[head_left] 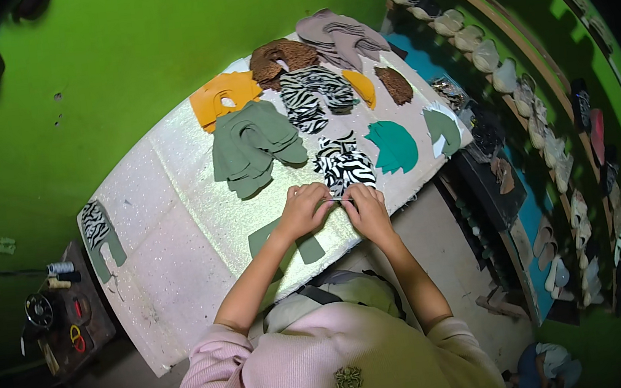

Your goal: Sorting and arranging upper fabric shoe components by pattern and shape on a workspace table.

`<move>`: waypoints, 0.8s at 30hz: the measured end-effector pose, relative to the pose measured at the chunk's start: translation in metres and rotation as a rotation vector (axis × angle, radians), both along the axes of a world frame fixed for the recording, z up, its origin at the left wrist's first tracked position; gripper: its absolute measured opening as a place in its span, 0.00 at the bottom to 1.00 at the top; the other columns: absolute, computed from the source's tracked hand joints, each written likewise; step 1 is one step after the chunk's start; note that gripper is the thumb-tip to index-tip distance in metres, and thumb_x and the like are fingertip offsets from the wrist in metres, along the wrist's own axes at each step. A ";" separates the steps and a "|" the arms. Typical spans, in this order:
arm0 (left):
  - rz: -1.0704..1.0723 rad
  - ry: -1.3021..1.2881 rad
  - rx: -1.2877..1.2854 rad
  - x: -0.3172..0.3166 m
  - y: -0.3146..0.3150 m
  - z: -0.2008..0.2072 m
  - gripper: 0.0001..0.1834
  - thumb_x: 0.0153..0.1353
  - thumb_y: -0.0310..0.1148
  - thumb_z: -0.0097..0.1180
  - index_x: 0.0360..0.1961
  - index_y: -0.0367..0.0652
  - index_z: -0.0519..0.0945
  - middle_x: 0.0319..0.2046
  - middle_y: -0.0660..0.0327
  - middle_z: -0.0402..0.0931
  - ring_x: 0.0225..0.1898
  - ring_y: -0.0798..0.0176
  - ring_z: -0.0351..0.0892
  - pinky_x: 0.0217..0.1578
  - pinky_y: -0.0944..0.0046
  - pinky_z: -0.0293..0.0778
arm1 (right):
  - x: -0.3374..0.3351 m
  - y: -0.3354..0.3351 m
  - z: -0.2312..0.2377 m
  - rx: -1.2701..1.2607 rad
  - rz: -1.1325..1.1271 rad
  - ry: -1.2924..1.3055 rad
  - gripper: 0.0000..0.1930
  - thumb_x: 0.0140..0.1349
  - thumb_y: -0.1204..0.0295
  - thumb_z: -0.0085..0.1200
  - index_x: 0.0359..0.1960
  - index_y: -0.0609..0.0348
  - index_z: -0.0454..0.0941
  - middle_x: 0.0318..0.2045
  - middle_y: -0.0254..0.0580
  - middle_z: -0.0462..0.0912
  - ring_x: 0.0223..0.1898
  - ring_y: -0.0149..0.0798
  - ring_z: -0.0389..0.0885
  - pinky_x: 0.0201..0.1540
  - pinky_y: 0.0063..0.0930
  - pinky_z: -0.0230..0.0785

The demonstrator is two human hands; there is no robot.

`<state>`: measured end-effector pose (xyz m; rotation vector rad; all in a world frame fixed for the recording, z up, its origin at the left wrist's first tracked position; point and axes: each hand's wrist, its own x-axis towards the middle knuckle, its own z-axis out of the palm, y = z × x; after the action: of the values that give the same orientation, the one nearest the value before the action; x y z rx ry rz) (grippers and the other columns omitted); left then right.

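My left hand (304,208) and my right hand (367,210) meet over the near side of the glittery pale table (157,227). Both are closed, fingertips pinching a small thin piece (335,199) between them; its kind is too small to make out. Just beyond my fingers lies a stack of zebra-print cut pieces (345,165). A flat green U-shaped cutout (311,251) is partly covered by my left forearm. To the right of the zebra stack sit teal half-round pieces (395,146).
Farther back are stacked sage-green (253,143), orange (219,97), brown (281,58), zebra (304,103) and mauve (339,37) cutouts. A small side table (83,319) at left bears thread spools and orange-handled scissors (77,339). Shoe shelves (529,31) line the right wall.
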<state>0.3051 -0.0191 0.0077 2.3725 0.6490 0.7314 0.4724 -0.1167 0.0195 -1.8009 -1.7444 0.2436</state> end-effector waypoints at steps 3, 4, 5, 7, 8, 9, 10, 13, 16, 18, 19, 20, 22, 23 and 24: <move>0.089 0.026 -0.088 -0.023 -0.003 0.002 0.06 0.56 0.33 0.58 0.32 0.44 0.77 0.33 0.61 0.78 0.36 0.57 0.76 0.43 0.61 0.60 | -0.013 0.011 0.000 -0.018 0.092 0.085 0.06 0.57 0.71 0.54 0.36 0.53 0.72 0.35 0.35 0.77 0.41 0.41 0.75 0.43 0.35 0.58; 0.120 0.011 -0.108 -0.032 -0.005 0.002 0.06 0.56 0.33 0.58 0.32 0.43 0.78 0.31 0.61 0.78 0.34 0.58 0.76 0.41 0.62 0.62 | -0.020 0.015 0.006 -0.011 0.113 0.110 0.07 0.59 0.72 0.54 0.38 0.56 0.73 0.33 0.39 0.77 0.38 0.44 0.76 0.42 0.34 0.62; 0.151 -0.004 -0.129 -0.042 -0.006 0.001 0.06 0.57 0.33 0.58 0.32 0.42 0.79 0.29 0.60 0.78 0.31 0.59 0.76 0.40 0.63 0.63 | -0.027 0.020 0.003 -0.031 0.140 0.179 0.07 0.59 0.72 0.54 0.38 0.57 0.73 0.33 0.40 0.77 0.38 0.45 0.77 0.41 0.34 0.63; 0.235 -0.057 -0.266 -0.060 -0.010 -0.003 0.07 0.57 0.32 0.59 0.32 0.40 0.80 0.26 0.59 0.78 0.26 0.62 0.76 0.35 0.64 0.67 | -0.039 0.028 0.000 -0.076 0.196 0.316 0.08 0.59 0.72 0.53 0.39 0.59 0.73 0.33 0.43 0.77 0.38 0.47 0.77 0.40 0.34 0.66; 0.286 -0.096 -0.383 -0.068 -0.012 -0.008 0.07 0.57 0.32 0.59 0.32 0.39 0.80 0.25 0.57 0.79 0.24 0.62 0.76 0.32 0.65 0.68 | -0.045 0.031 -0.001 -0.105 0.211 0.301 0.08 0.60 0.72 0.53 0.39 0.61 0.74 0.33 0.46 0.78 0.36 0.47 0.78 0.37 0.32 0.69; 0.336 -0.137 -0.500 -0.077 -0.014 -0.012 0.08 0.57 0.32 0.60 0.32 0.38 0.80 0.24 0.56 0.79 0.22 0.63 0.76 0.29 0.65 0.69 | -0.051 0.033 -0.002 -0.153 0.232 0.332 0.08 0.60 0.72 0.53 0.39 0.61 0.74 0.33 0.46 0.78 0.35 0.46 0.78 0.37 0.32 0.69; 0.381 -0.164 -0.495 -0.086 -0.017 -0.016 0.09 0.56 0.30 0.61 0.35 0.36 0.81 0.23 0.57 0.80 0.22 0.69 0.76 0.23 0.69 0.70 | -0.058 0.035 -0.004 -0.203 0.251 0.363 0.08 0.60 0.72 0.54 0.39 0.61 0.74 0.33 0.46 0.78 0.35 0.45 0.78 0.37 0.31 0.69; 0.477 -0.166 -0.648 -0.113 -0.023 -0.026 0.09 0.56 0.30 0.62 0.37 0.36 0.81 0.23 0.60 0.80 0.24 0.73 0.76 0.25 0.70 0.70 | -0.075 0.041 -0.011 -0.274 0.315 0.422 0.09 0.60 0.73 0.54 0.40 0.62 0.75 0.32 0.46 0.77 0.33 0.43 0.78 0.38 0.31 0.70; 0.548 -0.295 -0.736 -0.130 -0.030 -0.028 0.11 0.56 0.28 0.62 0.39 0.34 0.81 0.25 0.61 0.80 0.27 0.74 0.76 0.28 0.72 0.71 | -0.088 0.048 -0.018 -0.294 0.367 0.487 0.10 0.60 0.75 0.52 0.42 0.63 0.75 0.33 0.48 0.77 0.33 0.42 0.77 0.38 0.30 0.70; 0.570 -0.328 -0.775 -0.137 -0.030 -0.026 0.10 0.56 0.27 0.61 0.38 0.32 0.80 0.28 0.59 0.81 0.29 0.73 0.77 0.31 0.72 0.73 | -0.094 0.053 -0.019 -0.297 0.372 0.491 0.10 0.60 0.75 0.52 0.42 0.63 0.74 0.34 0.48 0.77 0.33 0.44 0.78 0.38 0.31 0.70; 0.570 -0.334 -0.755 -0.139 -0.029 -0.024 0.10 0.56 0.27 0.61 0.38 0.33 0.80 0.28 0.59 0.81 0.29 0.72 0.77 0.32 0.72 0.73 | -0.096 0.055 -0.019 -0.299 0.373 0.494 0.10 0.60 0.75 0.52 0.42 0.63 0.74 0.34 0.49 0.77 0.34 0.45 0.78 0.38 0.32 0.70; 0.569 -0.339 -0.734 -0.140 -0.028 -0.023 0.10 0.56 0.27 0.61 0.38 0.33 0.80 0.29 0.59 0.81 0.29 0.72 0.77 0.32 0.71 0.73 | -0.097 0.059 -0.022 -0.253 0.396 0.453 0.10 0.60 0.75 0.52 0.43 0.63 0.74 0.34 0.48 0.77 0.33 0.44 0.77 0.38 0.31 0.70; 0.571 -0.311 -0.697 -0.141 -0.027 -0.023 0.10 0.56 0.26 0.61 0.38 0.33 0.80 0.29 0.60 0.81 0.30 0.73 0.77 0.33 0.72 0.72 | -0.098 0.065 -0.026 -0.164 0.436 0.374 0.10 0.61 0.75 0.52 0.44 0.62 0.74 0.33 0.47 0.77 0.32 0.42 0.77 0.37 0.30 0.70; 0.573 -0.278 -0.678 -0.142 -0.025 -0.023 0.09 0.57 0.26 0.60 0.38 0.33 0.80 0.29 0.61 0.80 0.31 0.74 0.76 0.34 0.73 0.72 | -0.098 0.068 -0.028 -0.182 0.437 0.315 0.10 0.61 0.75 0.52 0.44 0.61 0.74 0.34 0.47 0.77 0.32 0.43 0.77 0.37 0.31 0.70; 0.577 -0.244 -0.660 -0.143 -0.025 -0.025 0.09 0.57 0.26 0.60 0.38 0.33 0.80 0.29 0.62 0.80 0.31 0.75 0.75 0.34 0.74 0.71 | -0.099 0.070 -0.027 -0.201 0.440 0.258 0.10 0.61 0.76 0.52 0.44 0.61 0.74 0.34 0.47 0.77 0.33 0.45 0.77 0.38 0.31 0.70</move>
<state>0.1622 -0.0437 -0.0170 1.4720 1.2597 0.8549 0.3735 -0.0465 -0.0070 -1.4145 -1.9578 0.8193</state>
